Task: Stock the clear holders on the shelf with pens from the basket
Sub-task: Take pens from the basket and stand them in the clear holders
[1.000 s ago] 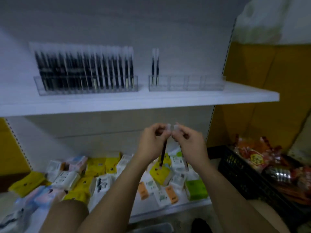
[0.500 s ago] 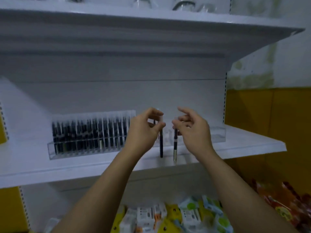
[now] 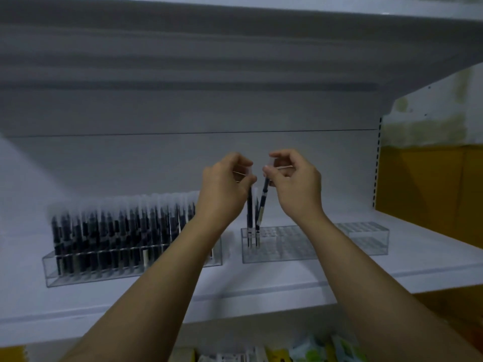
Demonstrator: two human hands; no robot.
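Clear holder (image 3: 287,249) has both tips in its left end. Left hand (image 3: 224,190) pinches the upright pen (image 3: 249,212), right hand (image 3: 295,188) the tilted pen (image 3: 263,205).

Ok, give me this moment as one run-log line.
step: stocking | left hand: pinches upright pen over right holder | right hand: pinches tilted pen, tip at same holder | left holder: packed with pens

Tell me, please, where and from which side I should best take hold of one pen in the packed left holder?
Probably pinch its clear cap from straight above. The pens stand upright, barrels packed side by side, lower ends sunk in the left holder; only the caps stand free.
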